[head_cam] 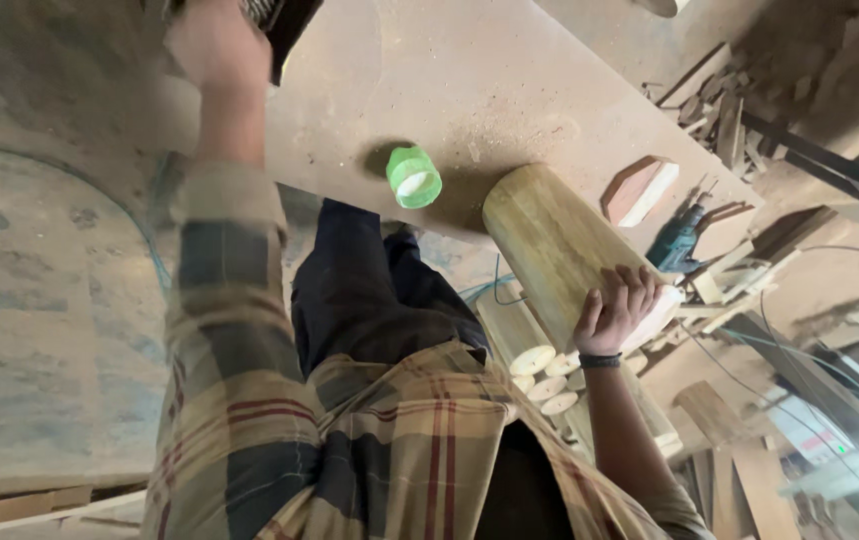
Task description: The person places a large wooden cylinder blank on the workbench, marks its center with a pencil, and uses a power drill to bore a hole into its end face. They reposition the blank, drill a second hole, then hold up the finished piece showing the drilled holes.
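1. Desk (509, 70): big flat brown board, dusty with sawdust, fills the upper middle of the view. Its near edge runs above the person's dark trousers (369, 290).
2. Log (549, 240): thick round wood cylinder, pale yellow-green, with fine lengthwise grain. It lies on its side at the desk's near right edge and overhangs toward the person. The far end is rounded and smooth; the near end is a lighter cut face, partly hidden by the hand.
3. Right hand (617, 310): on the log's near end, fingers (639, 285) curled and clamped over the top of the log. A dark band sits on the wrist.
4. Left hand (211, 45): raised at top left, blurred, next to a dark object (284, 25) at the desk edge. Cannot tell whether the fingers are apart or closed, or whether they hold it. The plaid sleeve runs down from it.
5. Wood block (639, 190): reddish top, pale side, angular, on the desk just beyond the log to the right.
6. Drill (677, 245): blue-green, lies below the desk's right corner among wood scraps.
7. Green cup (413, 177): small, translucent, lies on its side on the desk with the open mouth showing, near the log's far end but apart from it.
8. Dowel ends (547, 375): a few pale round cut faces stacked below the log, just beside the right wrist.
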